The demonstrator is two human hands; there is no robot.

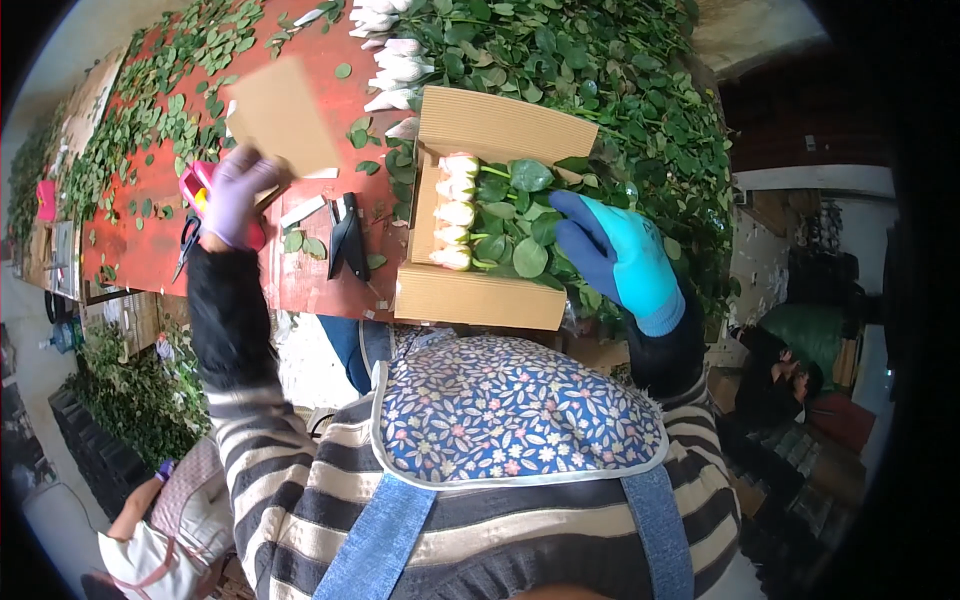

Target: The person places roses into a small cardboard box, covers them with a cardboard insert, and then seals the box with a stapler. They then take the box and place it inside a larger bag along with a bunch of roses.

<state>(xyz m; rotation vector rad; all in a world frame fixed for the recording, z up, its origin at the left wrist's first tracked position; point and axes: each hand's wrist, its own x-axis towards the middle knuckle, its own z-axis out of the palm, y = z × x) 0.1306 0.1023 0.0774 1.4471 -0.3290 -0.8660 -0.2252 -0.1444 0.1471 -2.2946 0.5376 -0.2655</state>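
the striped top (480, 555) is nearest. the left hand (238, 195) grips a cardboard sheet (290, 115) over the red tabletop (145, 255). roses (456, 213) lie in an open corrugated carton (500, 125), heads lined up, seemingly so its walls steady them. the right hand (620, 250), fingers loosely parted, hovers by their leaves (531, 260).

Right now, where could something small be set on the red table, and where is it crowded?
Bare red table shows at the near edge, between the left sleeve and black tool. Another patch, with stray leaves, lies between the cardboard sheet and white bundles. Thick leaves crowd beyond the box.
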